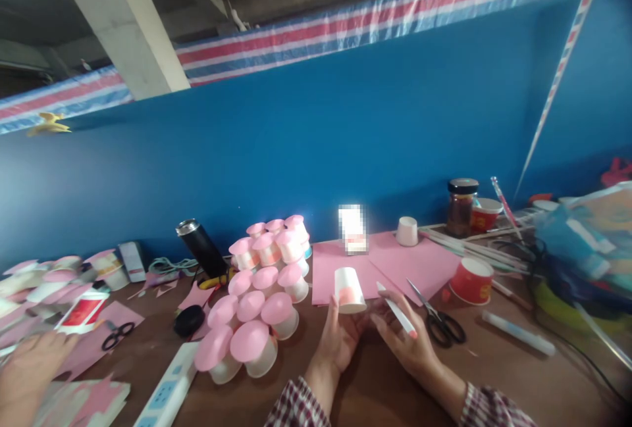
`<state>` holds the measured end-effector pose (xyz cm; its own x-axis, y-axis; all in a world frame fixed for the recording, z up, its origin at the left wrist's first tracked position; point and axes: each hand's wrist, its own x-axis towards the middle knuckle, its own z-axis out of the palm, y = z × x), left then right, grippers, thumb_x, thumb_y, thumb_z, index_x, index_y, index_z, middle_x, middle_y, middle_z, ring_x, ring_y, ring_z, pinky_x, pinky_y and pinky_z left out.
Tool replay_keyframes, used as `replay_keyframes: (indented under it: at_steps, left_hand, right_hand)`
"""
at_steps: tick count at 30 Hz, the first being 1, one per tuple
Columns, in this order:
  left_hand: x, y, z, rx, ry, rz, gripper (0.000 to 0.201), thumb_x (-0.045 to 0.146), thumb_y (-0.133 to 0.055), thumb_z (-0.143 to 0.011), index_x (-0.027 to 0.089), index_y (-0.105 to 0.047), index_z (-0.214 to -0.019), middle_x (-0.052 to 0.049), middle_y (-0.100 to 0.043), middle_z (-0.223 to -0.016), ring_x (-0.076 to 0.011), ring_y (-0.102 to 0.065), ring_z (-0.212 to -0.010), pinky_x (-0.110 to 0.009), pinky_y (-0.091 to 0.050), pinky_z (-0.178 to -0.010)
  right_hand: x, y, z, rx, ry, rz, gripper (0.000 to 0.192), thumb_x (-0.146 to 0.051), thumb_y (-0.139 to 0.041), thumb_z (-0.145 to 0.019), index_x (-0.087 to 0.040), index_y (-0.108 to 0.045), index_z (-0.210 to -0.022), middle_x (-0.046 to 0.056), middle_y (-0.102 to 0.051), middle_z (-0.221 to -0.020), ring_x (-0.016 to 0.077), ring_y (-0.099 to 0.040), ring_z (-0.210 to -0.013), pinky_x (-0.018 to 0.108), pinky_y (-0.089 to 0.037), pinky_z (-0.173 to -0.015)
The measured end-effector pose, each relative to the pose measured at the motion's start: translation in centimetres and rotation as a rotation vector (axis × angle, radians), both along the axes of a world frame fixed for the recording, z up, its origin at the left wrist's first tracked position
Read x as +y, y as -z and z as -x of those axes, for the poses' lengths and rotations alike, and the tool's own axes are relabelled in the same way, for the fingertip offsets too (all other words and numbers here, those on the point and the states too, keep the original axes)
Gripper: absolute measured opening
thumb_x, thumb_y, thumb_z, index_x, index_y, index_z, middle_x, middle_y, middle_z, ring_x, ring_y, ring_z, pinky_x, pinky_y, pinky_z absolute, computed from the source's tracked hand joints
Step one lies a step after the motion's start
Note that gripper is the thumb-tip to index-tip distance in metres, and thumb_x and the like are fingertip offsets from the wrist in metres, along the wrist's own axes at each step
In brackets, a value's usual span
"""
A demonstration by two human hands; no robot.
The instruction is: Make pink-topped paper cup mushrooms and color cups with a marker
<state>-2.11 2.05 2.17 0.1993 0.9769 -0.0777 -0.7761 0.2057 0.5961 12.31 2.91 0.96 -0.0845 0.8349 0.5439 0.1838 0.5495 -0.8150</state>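
Left hand (340, 340) has a paper cup (349, 291) gripped over the desk (380, 401), just in front of some pink paper (415, 262); right hand (409, 347)'s holding a white pen (399, 314), scissors (445, 328) right beside it.

Looks like smooth, matt paper on the cup (349, 291) and pink sheets (328, 274), plastic on the pen (399, 313), glossy plastic on the striped sheeting (306, 45), metal on the scissor blades (420, 294), cloth on the sleeves (299, 405).

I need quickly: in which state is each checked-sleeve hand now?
Left hand: closed, holding a paper cup.
Right hand: closed, holding a white pen.
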Motion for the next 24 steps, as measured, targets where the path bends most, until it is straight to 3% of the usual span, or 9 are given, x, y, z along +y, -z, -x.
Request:
replay_keyframes:
  at_steps: [7, 13, 16, 18, 21, 24]
  left_hand:
    - [0.0, 0.2, -0.5, 0.02, 0.007, 0.017, 0.049, 0.052, -0.05, -0.082, 0.011, -0.062, -0.105, -0.015, -0.066, -0.103, -0.0266, -0.058, -0.105, -0.04, -0.039, -0.097]
    - [-0.1, -0.6, -0.8, 0.036, 0.05, -0.061, 0.057, 0.056, -0.038, -0.086, 0.01, -0.059, -0.113, -0.017, -0.063, -0.112, -0.0261, -0.057, -0.106, -0.043, -0.037, -0.099]
    - [-0.3, -0.6, -0.7, 0.042, 0.113, -0.103, 0.065, 0.06, -0.032, -0.085, 0.008, -0.058, -0.114, -0.019, -0.062, -0.112, -0.0279, -0.055, -0.11, -0.045, -0.036, -0.099]
    - [-0.4, -0.4, -0.7, 0.062, 0.094, -0.142, 0.058, 0.057, -0.043, -0.084, 0.011, -0.058, -0.115, -0.018, -0.062, -0.114, -0.0285, -0.055, -0.11, -0.045, -0.037, -0.098]
    - [-0.7, -0.1, -0.7, 0.135, 0.055, -0.197, 0.043, 0.037, -0.066, -0.075, 0.014, -0.06, -0.112, -0.017, -0.061, -0.116, -0.0292, -0.056, -0.109, -0.046, -0.038, -0.096]
    - [-0.8, -0.3, -1.0, 0.199, 0.039, -0.149, 0.038, 0.032, -0.071, -0.071, 0.013, -0.064, -0.102, -0.017, -0.064, -0.11, -0.0308, -0.059, -0.103, -0.047, -0.04, -0.094]
  right_hand:
    - [0.5, 0.6, 0.3, -0.012, 0.037, -0.037, 0.019, -0.026, -0.059, -0.082, -0.02, -0.056, -0.1, 0.006, -0.064, -0.088, 0.0192, -0.065, -0.077, 0.028, -0.056, -0.068]
    - [0.7, 0.4, 0.1, 0.001, 0.073, -0.012, 0.015, -0.027, -0.057, -0.084, -0.02, -0.057, -0.098, 0.003, -0.063, -0.08, 0.0175, -0.064, -0.066, 0.025, -0.055, -0.06]
    - [0.8, 0.8, -0.1, 0.002, 0.068, -0.037, 0.017, -0.026, -0.058, -0.083, -0.021, -0.057, -0.099, 0.003, -0.064, -0.082, 0.0187, -0.065, -0.07, 0.026, -0.056, -0.062]
    - [1.0, 1.2, -0.2, -0.007, 0.081, -0.056, 0.02, -0.025, -0.059, -0.082, -0.022, -0.056, -0.102, 0.004, -0.064, -0.086, 0.0202, -0.065, -0.074, 0.028, -0.056, -0.065]
    - [1.3, 1.9, -0.4, -0.026, 0.092, -0.074, 0.024, -0.025, -0.059, -0.082, -0.022, -0.055, -0.105, 0.005, -0.065, -0.089, 0.0215, -0.066, -0.078, 0.03, -0.057, -0.067]
    - [1.5, 2.3, -0.5, -0.025, 0.08, -0.09, 0.024, -0.025, -0.058, -0.082, -0.024, -0.055, -0.106, 0.006, -0.065, -0.091, 0.0224, -0.067, -0.079, 0.031, -0.058, -0.069]
